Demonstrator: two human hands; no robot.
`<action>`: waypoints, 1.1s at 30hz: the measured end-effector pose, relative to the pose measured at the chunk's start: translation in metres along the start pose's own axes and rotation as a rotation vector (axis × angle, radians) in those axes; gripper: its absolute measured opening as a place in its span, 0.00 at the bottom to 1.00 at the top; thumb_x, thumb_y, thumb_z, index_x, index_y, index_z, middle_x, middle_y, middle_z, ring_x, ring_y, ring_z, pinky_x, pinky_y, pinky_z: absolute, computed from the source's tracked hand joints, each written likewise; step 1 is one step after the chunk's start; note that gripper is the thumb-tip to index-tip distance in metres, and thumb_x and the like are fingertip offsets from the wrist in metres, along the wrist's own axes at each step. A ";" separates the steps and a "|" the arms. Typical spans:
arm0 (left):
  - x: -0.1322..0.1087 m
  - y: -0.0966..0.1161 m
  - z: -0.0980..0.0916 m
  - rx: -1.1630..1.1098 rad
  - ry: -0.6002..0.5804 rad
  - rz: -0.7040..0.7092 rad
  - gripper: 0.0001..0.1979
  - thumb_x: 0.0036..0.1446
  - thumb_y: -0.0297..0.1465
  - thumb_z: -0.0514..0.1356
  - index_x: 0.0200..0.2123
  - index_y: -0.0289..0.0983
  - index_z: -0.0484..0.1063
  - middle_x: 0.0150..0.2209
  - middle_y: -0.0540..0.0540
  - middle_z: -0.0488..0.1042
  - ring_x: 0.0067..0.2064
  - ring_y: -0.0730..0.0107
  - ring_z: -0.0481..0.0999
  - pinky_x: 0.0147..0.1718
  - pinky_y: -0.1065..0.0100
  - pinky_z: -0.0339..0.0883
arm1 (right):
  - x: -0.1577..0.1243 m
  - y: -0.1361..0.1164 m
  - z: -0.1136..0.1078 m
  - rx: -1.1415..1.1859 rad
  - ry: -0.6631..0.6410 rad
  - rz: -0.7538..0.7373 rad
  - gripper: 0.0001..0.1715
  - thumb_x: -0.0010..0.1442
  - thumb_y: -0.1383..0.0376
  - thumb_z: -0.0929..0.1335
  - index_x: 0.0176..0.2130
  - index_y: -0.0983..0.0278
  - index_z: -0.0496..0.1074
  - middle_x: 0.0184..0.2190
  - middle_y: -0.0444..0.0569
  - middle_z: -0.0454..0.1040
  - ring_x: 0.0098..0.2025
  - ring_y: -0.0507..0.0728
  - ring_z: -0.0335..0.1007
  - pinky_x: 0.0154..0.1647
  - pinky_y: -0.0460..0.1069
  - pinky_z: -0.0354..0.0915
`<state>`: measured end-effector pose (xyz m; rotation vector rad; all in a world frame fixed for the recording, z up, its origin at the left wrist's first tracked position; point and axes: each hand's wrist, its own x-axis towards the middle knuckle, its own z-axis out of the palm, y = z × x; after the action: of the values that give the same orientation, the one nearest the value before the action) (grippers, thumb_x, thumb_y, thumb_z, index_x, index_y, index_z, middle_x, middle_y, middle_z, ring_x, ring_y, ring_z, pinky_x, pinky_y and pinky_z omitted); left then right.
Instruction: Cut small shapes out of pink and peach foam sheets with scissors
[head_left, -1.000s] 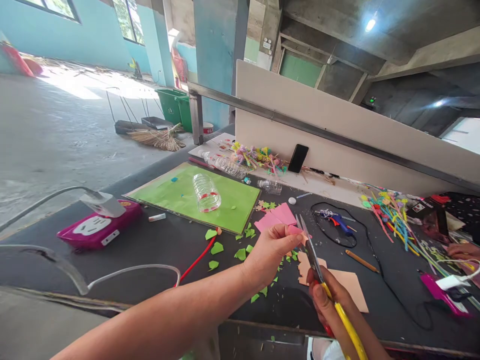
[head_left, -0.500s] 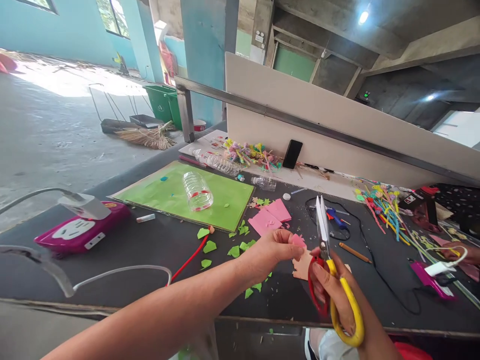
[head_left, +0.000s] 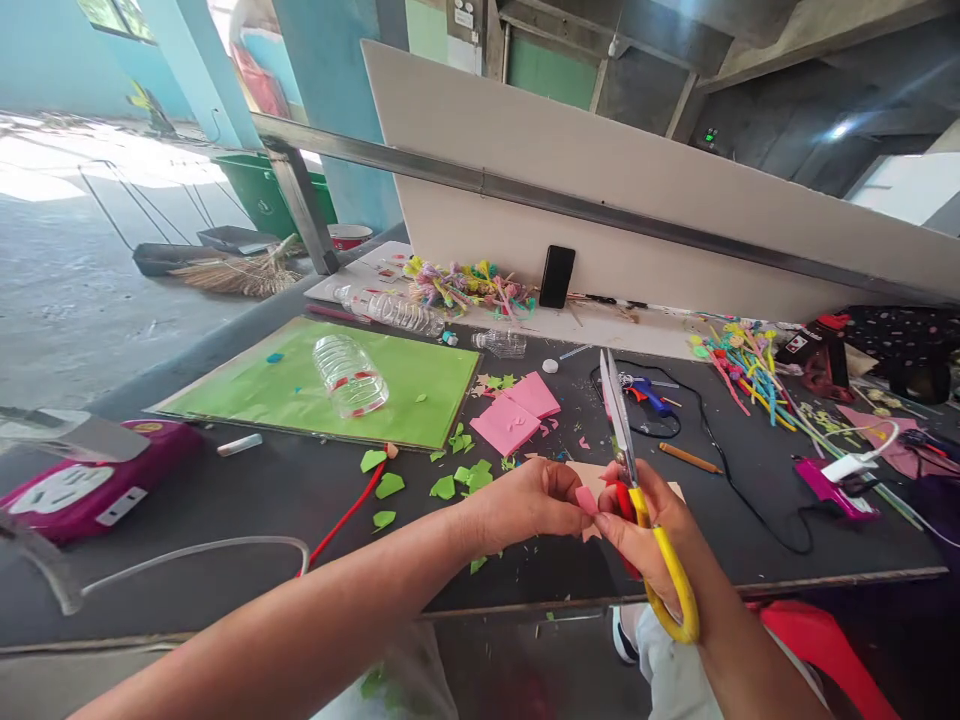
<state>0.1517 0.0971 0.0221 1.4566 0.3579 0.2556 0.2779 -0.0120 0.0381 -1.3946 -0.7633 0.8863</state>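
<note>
In the head view, my left hand pinches a small pink paper piece between thumb and fingers. My right hand holds scissors with one red and one yellow handle, the blades pointing up and closed together. The thumb and fingertips of that hand meet my left fingers at the pink piece. Under both hands lies a peach-coloured sheet, mostly hidden. Just beyond my left hand are pink paper squares, with green paper scraps to their left.
A green board carries a cut clear bottle. At left is a purple power strip with cables. A blue glue gun, a brown stick and bundled coloured stems lie right. A black phone leans against the partition.
My right fingertips have come in to meet the left hand at the pink piece. The scissor blades have closed. The camera view has shifted, and another person's hand at the right is out of sight.
</note>
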 end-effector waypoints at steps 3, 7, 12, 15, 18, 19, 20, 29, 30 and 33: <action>0.001 0.000 0.001 -0.132 0.005 0.040 0.11 0.49 0.37 0.62 0.28 0.34 0.76 0.27 0.46 0.75 0.31 0.69 0.71 0.34 0.69 0.63 | 0.000 -0.002 -0.001 -0.039 0.011 -0.019 0.23 0.39 0.64 0.78 0.35 0.58 0.69 0.22 0.38 0.69 0.24 0.49 0.66 0.27 0.44 0.65; 0.002 -0.002 0.003 -0.256 0.104 0.093 0.17 0.53 0.43 0.58 0.27 0.33 0.74 0.27 0.45 0.73 0.31 0.70 0.70 0.36 0.69 0.62 | 0.000 -0.005 -0.005 -0.048 0.019 -0.056 0.20 0.47 0.61 0.74 0.39 0.57 0.66 0.23 0.36 0.67 0.19 0.47 0.60 0.17 0.42 0.59; 0.000 -0.002 0.004 -0.277 0.067 0.095 0.16 0.51 0.43 0.61 0.29 0.34 0.73 0.29 0.46 0.73 0.33 0.71 0.70 0.37 0.70 0.62 | 0.005 -0.002 -0.006 0.002 -0.010 -0.080 0.20 0.48 0.61 0.74 0.40 0.56 0.65 0.25 0.38 0.69 0.23 0.49 0.66 0.18 0.41 0.59; 0.000 -0.003 0.006 -0.314 0.034 0.064 0.12 0.45 0.36 0.67 0.30 0.35 0.73 0.31 0.47 0.73 0.34 0.72 0.71 0.38 0.70 0.62 | 0.005 0.000 -0.004 0.039 -0.002 -0.101 0.20 0.49 0.62 0.73 0.41 0.55 0.65 0.25 0.37 0.71 0.23 0.48 0.66 0.18 0.41 0.59; 0.002 -0.005 0.009 -0.369 0.081 0.064 0.13 0.42 0.33 0.69 0.31 0.35 0.72 0.31 0.48 0.74 0.34 0.72 0.72 0.37 0.70 0.63 | 0.005 0.001 0.002 0.061 0.074 -0.115 0.21 0.48 0.62 0.74 0.40 0.56 0.65 0.25 0.37 0.71 0.25 0.49 0.67 0.23 0.41 0.63; 0.003 -0.006 0.010 -0.381 0.110 0.072 0.13 0.42 0.33 0.69 0.30 0.34 0.72 0.30 0.48 0.74 0.33 0.72 0.72 0.36 0.71 0.63 | 0.005 0.002 0.004 0.077 0.094 -0.117 0.22 0.47 0.61 0.75 0.40 0.56 0.65 0.25 0.37 0.70 0.26 0.50 0.68 0.25 0.42 0.65; 0.004 -0.007 0.011 -0.390 0.139 0.082 0.13 0.42 0.33 0.69 0.30 0.34 0.71 0.30 0.48 0.73 0.33 0.72 0.72 0.36 0.71 0.63 | 0.005 0.002 0.006 0.094 0.110 -0.119 0.23 0.46 0.61 0.75 0.40 0.56 0.65 0.25 0.37 0.70 0.27 0.51 0.68 0.26 0.43 0.67; 0.005 -0.010 0.015 -0.423 0.256 0.153 0.10 0.48 0.34 0.66 0.28 0.34 0.70 0.28 0.49 0.73 0.30 0.74 0.70 0.33 0.72 0.61 | 0.007 0.011 0.013 0.145 0.087 -0.147 0.18 0.54 0.62 0.71 0.43 0.55 0.62 0.29 0.37 0.67 0.28 0.50 0.67 0.27 0.44 0.70; 0.005 -0.011 0.015 -0.420 0.263 0.153 0.10 0.48 0.34 0.66 0.27 0.34 0.70 0.28 0.48 0.73 0.30 0.74 0.70 0.33 0.71 0.61 | 0.007 0.013 0.012 0.138 0.084 -0.148 0.18 0.54 0.62 0.71 0.43 0.54 0.62 0.29 0.37 0.67 0.28 0.50 0.68 0.28 0.44 0.70; 0.005 -0.010 0.015 -0.402 0.278 0.147 0.11 0.47 0.36 0.66 0.27 0.33 0.70 0.27 0.48 0.74 0.30 0.74 0.70 0.33 0.71 0.61 | 0.008 0.016 0.012 0.119 0.086 -0.157 0.19 0.54 0.62 0.71 0.44 0.54 0.62 0.30 0.38 0.68 0.29 0.51 0.69 0.28 0.45 0.71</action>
<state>0.1620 0.0840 0.0126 1.0518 0.3975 0.6172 0.2699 0.0007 0.0225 -1.2425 -0.7322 0.7324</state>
